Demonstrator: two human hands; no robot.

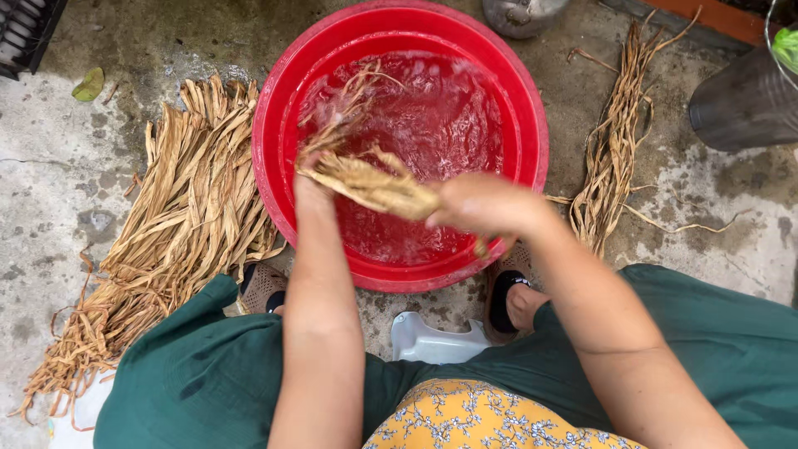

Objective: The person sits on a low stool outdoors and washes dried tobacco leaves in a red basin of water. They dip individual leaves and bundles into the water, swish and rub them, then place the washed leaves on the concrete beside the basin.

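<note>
- Red basin (278, 108) of water sits at upper centre of the frame.
- Both hands, left hand (312, 193) and right hand (482, 204), grip a wet bundle of dried leaves (374, 185) over it.
- Dry leaf pile (179, 208) lies left; thinner strands (611, 150) lie right.

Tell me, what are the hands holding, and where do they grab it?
Both hands, left hand and right hand, grip a wet tan bundle of dried leaf strips at its two ends.
</note>
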